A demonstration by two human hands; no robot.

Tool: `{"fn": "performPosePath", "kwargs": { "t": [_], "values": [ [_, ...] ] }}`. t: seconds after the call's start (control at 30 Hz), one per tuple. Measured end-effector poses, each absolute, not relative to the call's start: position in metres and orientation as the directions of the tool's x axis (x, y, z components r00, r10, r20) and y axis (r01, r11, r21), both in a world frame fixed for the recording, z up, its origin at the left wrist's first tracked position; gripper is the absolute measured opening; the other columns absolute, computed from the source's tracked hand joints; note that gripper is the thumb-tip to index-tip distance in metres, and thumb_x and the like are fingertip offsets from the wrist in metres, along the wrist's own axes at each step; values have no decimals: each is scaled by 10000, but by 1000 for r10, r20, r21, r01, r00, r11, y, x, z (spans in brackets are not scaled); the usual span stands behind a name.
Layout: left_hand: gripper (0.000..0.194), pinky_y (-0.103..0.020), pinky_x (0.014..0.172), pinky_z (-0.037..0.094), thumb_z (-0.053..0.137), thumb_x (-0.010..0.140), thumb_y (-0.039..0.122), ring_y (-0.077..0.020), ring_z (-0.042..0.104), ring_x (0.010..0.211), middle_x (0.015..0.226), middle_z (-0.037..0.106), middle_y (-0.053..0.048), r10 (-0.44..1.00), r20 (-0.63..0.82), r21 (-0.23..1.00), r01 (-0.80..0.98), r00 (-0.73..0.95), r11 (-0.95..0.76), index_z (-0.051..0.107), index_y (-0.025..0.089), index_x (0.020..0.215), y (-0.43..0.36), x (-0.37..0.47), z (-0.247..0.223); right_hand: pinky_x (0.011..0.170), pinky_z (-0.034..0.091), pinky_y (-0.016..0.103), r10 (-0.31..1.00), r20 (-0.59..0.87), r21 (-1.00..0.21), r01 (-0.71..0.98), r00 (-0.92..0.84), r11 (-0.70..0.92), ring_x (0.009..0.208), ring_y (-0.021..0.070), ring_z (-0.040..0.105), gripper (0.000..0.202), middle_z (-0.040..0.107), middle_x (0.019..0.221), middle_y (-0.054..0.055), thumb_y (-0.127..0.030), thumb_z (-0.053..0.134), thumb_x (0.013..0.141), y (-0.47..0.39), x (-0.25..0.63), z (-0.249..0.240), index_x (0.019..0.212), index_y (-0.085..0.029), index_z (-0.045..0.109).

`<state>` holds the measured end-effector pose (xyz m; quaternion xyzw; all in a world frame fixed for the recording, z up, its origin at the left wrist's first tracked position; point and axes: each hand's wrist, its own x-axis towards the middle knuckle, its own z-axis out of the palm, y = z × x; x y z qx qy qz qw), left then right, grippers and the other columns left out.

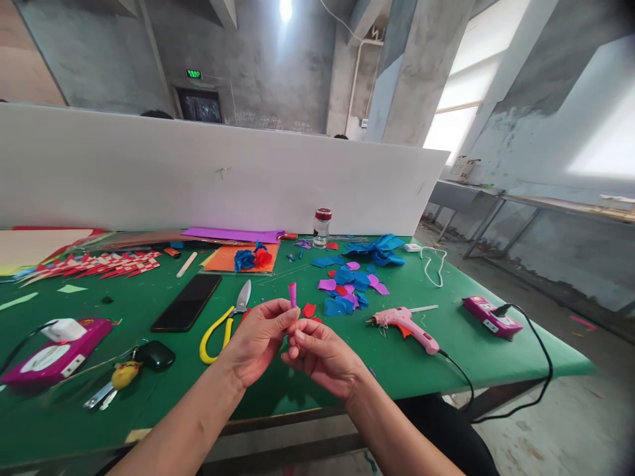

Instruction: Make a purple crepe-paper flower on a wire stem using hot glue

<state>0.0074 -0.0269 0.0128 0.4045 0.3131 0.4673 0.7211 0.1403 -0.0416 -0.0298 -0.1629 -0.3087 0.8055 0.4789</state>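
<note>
A small pink and red paper roll (292, 295) stands upright, pinched between the thumb and fingers of my left hand (262, 338). My right hand (321, 356) touches the left fingertips just below the roll. Its fingers are curled in a pinch, and whatever they may hold is hidden. Behind the left hand lie yellow-handled scissors (218, 336) with the blades pointing away. Cut blue, purple and red paper pieces (339, 305) are scattered beyond my hands. A pink hot glue gun (407, 324) rests to the right.
Blue and red paper flowers (252, 258) sit on orange paper. A black phone (187, 303), keys (125, 375) and a purple power strip (59, 350) lie left. Near the white partition (223, 172) stands a red-lidded glass jar (321, 229). Another power strip (492, 317) is at the right.
</note>
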Motion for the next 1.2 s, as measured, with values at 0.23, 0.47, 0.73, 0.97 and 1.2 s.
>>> {"fn": "performPosePath", "kwargs": {
  "t": [0.23,0.47,0.73,0.97,1.2],
  "values": [
    [258,-170,375,418,824,641,274,-82,516,464,555,539,43,933,-78,886,-403,352,227,605,146,683,-28,8,13,711,515,256,890,13,-697,-643,-456,-319,581,78,613,287,643,662,-23,-279,856,635,-41,142,-32,788,-133,662],
    [263,-175,435,389,852,588,264,-76,500,499,547,559,34,971,-53,905,-400,234,146,625,135,625,-26,12,8,624,489,234,951,13,-852,-501,-310,-152,561,107,631,299,650,605,-7,-349,850,619,-40,140,-29,702,-134,660],
    [282,-229,637,442,860,579,252,-135,593,704,755,692,-44,988,-66,941,-322,139,108,735,125,798,-19,10,4,591,505,255,983,-22,-891,-442,-184,-103,534,119,627,335,670,610,31,-397,854,589,-36,143,-28,709,-111,729],
    [274,-233,682,427,838,622,262,-149,602,745,841,731,-85,969,-91,952,-266,229,152,763,127,849,-12,1,2,569,508,247,980,-64,-882,-448,-191,-145,528,120,630,350,673,609,32,-411,864,566,-32,149,-27,709,-119,736],
    [210,-218,634,417,860,580,276,-119,551,669,706,695,-40,989,-95,963,-241,111,119,764,147,714,-17,6,11,559,496,239,974,-75,-883,-441,-212,-164,512,116,615,332,662,590,34,-395,860,575,-34,143,-28,669,-111,715]
  ]
}}
